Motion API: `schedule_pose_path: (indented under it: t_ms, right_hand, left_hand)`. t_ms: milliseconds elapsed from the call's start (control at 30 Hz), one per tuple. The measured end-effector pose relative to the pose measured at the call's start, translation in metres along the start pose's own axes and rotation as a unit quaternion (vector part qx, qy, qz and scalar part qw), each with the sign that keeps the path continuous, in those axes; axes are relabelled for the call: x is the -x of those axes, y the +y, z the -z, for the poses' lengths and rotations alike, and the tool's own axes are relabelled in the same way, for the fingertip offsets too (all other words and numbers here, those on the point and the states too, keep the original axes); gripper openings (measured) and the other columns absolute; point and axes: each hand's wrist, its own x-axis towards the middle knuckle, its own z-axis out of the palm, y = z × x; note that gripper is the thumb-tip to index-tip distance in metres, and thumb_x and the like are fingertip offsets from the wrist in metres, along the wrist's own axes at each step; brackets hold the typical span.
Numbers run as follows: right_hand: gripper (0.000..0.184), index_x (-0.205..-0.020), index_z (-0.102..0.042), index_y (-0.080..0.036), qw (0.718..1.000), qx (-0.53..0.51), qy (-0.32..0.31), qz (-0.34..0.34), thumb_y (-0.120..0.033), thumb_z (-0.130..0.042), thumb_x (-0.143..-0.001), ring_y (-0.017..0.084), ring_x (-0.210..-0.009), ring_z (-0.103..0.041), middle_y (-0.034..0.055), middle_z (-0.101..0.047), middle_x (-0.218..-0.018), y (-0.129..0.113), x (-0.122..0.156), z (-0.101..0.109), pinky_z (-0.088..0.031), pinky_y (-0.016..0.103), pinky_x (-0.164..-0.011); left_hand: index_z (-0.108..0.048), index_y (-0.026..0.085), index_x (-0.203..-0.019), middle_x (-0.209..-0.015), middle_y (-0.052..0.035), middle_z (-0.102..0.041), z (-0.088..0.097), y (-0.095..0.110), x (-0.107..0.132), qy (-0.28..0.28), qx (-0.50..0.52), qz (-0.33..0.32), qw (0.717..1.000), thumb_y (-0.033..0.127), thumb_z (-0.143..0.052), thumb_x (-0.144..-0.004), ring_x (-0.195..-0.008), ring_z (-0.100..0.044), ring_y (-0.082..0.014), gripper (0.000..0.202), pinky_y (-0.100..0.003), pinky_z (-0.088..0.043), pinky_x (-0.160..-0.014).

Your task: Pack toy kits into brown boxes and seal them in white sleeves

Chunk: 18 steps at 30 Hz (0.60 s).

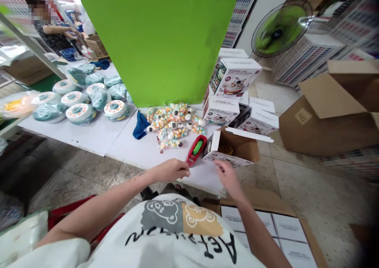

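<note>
My left hand point(174, 170) is closed, its fingers curled together just in front of the red tape dispenser point(196, 150), which holds a green roll. Anything between those fingers is too small to make out. My right hand point(227, 176) is smeared by motion beside the near side of an open printed carton point(231, 159); its grip does not show clearly. The carton lies with its flap out to the right, and something yellow point(225, 150) shows inside. Behind the dispenser is a pile of clear-bagged toys with colourful beads point(173, 121).
Wrapped white-and-teal round toys point(79, 112) cover the left table. A green panel point(166, 50) stands upright at the back. Printed boxes point(237, 78) are stacked behind the carton. A blue cloth point(140, 125), a fan point(280, 29) and a large cardboard box point(322, 114) surround the workspace. Another person point(53, 34) works far left.
</note>
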Motion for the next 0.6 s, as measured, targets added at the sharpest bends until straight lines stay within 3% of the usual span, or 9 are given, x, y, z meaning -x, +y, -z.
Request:
schedule_pose_path:
  t_ms: [133, 233, 367, 600]
  right_hand:
    - [0.040, -0.123, -0.062, -0.014, 0.978, 0.202, 0.057, 0.014, -0.027, -0.047, -0.088, 0.033, -0.118, -0.051, 0.0179, -0.059, -0.127, 0.051, -0.020, 0.022, -0.039, 0.052, -0.103]
    - [0.028, -0.107, -0.066, -0.017, 0.961, 0.276, 0.032, 0.005, -0.026, -0.047, -0.089, 0.032, -0.109, -0.054, 0.0151, -0.067, -0.108, 0.073, -0.028, 0.018, -0.033, 0.055, -0.104]
    - [0.026, -0.092, -0.068, -0.018, 0.958, 0.283, 0.045, -0.018, -0.028, -0.044, -0.091, 0.028, -0.091, -0.056, 0.0111, -0.069, -0.090, 0.086, -0.025, 0.017, -0.034, 0.051, -0.100]
    - [0.033, -0.094, -0.067, -0.019, 0.980, 0.183, 0.050, -0.060, -0.041, -0.043, -0.087, 0.030, -0.094, -0.057, 0.0142, -0.067, -0.099, 0.097, 0.002, 0.064, -0.043, 0.049, -0.092]
  left_hand:
    - [-0.065, 0.015, -0.088, -0.075, -0.0015, -0.064, -0.022, -0.037, 0.013, 0.011, 0.074, 0.061, 0.995, 0.037, -0.051, -0.088, -0.068, -0.054, -0.0133, 0.026, -0.023, -0.040, -0.065]
    - [-0.063, 0.015, -0.087, -0.074, -0.0010, -0.064, -0.035, -0.049, 0.015, 0.019, 0.109, 0.075, 0.991, 0.038, -0.052, -0.087, -0.066, -0.054, -0.0130, 0.026, -0.023, -0.040, -0.064]
    - [-0.063, 0.016, -0.086, -0.074, -0.0008, -0.064, -0.041, -0.061, 0.017, 0.038, 0.124, 0.088, 0.988, 0.039, -0.051, -0.086, -0.066, -0.053, -0.0128, 0.026, -0.023, -0.040, -0.063]
    - [-0.062, 0.015, -0.088, -0.075, -0.0010, -0.062, -0.042, -0.070, 0.019, 0.049, 0.114, 0.094, 0.988, 0.041, -0.052, -0.086, -0.069, -0.053, -0.0137, 0.027, -0.023, -0.041, -0.066]
